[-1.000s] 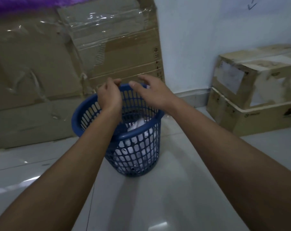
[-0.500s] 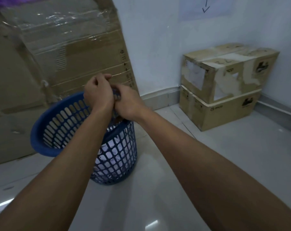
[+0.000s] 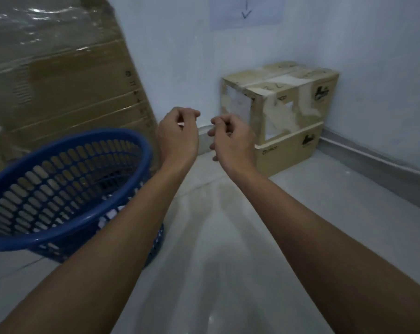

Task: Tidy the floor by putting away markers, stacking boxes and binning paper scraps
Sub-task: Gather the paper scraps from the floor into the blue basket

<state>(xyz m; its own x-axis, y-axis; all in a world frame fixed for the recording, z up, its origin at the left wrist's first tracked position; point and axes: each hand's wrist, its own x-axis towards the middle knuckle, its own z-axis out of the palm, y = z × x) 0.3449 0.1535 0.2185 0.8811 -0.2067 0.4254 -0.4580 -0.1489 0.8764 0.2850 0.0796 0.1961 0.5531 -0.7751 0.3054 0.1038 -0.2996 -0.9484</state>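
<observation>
Two hands are up in mid-air, side by side and not quite touching. The left hand (image 3: 177,138) has its fingers curled in, thumb tip meeting the forefinger, and I can see nothing held in it. The right hand (image 3: 233,138) is curled the same way, knuckles bunched, nothing visible in it either. The blue basket (image 3: 95,135) stands on the floor at about eight o'clock from the left hand, clear of both hands, the left forearm crossing in front of its near side. White paper scraps (image 3: 110,215) show through its mesh low down. At two o'clock from the right hand, two stacked boxes (image 3: 283,109) sit in the corner. A big cardboard sheet (image 3: 64,78) leans against the wall at ten o'clock.
</observation>
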